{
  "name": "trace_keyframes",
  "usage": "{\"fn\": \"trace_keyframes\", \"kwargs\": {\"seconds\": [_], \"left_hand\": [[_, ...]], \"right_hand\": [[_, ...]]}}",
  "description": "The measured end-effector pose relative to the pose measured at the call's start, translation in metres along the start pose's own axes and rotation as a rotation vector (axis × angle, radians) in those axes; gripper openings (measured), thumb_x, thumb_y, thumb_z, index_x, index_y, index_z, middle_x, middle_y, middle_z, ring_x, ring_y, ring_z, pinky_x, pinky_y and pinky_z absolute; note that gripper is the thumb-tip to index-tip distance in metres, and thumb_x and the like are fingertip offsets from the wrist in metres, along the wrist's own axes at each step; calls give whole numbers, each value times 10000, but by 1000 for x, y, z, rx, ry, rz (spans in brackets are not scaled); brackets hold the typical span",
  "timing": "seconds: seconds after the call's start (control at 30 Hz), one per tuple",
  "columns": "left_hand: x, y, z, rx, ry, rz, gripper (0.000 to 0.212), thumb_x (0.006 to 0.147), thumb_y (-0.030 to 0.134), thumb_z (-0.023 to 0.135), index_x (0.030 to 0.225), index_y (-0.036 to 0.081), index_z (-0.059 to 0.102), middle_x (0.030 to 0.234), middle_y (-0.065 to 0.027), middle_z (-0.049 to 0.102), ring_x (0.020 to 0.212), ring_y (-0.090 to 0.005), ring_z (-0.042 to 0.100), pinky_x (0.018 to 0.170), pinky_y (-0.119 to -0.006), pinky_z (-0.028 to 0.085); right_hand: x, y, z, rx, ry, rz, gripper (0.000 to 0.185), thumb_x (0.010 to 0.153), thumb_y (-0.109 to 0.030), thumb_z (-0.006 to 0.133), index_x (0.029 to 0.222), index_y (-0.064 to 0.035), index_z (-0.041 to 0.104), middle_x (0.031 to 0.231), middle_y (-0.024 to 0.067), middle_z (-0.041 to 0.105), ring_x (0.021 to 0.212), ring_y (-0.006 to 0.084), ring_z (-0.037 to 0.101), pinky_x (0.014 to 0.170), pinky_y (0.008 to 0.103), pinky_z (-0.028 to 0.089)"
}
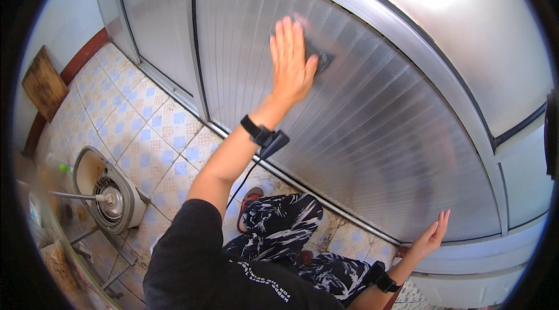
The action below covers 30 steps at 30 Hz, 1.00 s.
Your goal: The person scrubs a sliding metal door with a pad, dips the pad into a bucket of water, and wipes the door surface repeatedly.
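Note:
With its fingers stretched upward, my left hand (290, 63) lies flat over a dark grey cloth (324, 60). The hand presses the cloth against a ribbed translucent panel (375, 104) in a metal-framed partition. Most of the cloth is hidden under the palm; a corner shows beside the thumb. Lower right, my right hand (430, 238) is raised close to the panel's bottom corner. Its fingers are extended and no object shows in it; whether it touches the panel I cannot tell. Both wrists wear black straps, the left with a cabled device (274, 144).
A metal frame rail (436, 54) borders the panel above. On the tiled floor (161, 122) at left stands an electric heater-like appliance (111, 200). A wooden board (45, 84) leans against the wall. Lower left, a cluttered table edge (72, 251) is near. A cable (242, 181) hangs by my left arm.

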<state>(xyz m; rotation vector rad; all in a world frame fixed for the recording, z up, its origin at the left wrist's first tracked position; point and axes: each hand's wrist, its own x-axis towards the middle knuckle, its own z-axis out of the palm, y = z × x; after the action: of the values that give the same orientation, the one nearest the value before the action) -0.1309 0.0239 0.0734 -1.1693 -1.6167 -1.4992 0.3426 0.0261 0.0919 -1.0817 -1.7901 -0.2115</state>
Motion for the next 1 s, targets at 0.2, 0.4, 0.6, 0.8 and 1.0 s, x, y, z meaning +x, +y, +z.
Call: {"fn": "trace_keyframes", "kwargs": {"seconds": [0.2,0.4,0.6,0.8,1.0], "left_hand": [[-25,-15,14,26,71,-15,657,889,297,425,1378,-51,159,1439,-261,114,1334,-429,84,1055,-534,70],[-134,-47,15,106,-229,-181,685,878,219,460,1383,-58,90,1438,-279,57,1338,-428,34,1069,-508,53],[-42,-26,7,-77,48,-188,673,889,178,425,1383,-65,39,1432,-300,-3,1338,-433,-17,1060,-526,27],[57,-11,-10,-17,190,-34,625,923,236,332,1387,-61,36,1440,-286,-4,1342,-422,-13,1063,-506,3],[-45,-48,9,-14,46,-140,692,861,190,435,1385,-63,60,1438,-286,32,1337,-438,23,1062,-522,46]], "right_hand": [[-7,15,0,-14,-7,53,301,917,-67,387,1156,40,534,1310,163,450,1174,269,452,981,355,340],[2,0,16,12,-14,-20,300,927,-78,396,1170,42,525,1309,138,458,1165,222,466,968,314,354],[2,-7,12,53,-5,21,297,927,-71,392,1160,53,527,1307,147,456,1171,235,461,977,326,350],[-3,11,3,-3,-12,23,295,925,-71,397,1157,51,531,1305,149,457,1167,239,464,982,329,346],[28,-24,33,53,-123,-139,292,893,-41,413,1137,40,553,1294,171,464,1197,301,436,995,376,319]]}}
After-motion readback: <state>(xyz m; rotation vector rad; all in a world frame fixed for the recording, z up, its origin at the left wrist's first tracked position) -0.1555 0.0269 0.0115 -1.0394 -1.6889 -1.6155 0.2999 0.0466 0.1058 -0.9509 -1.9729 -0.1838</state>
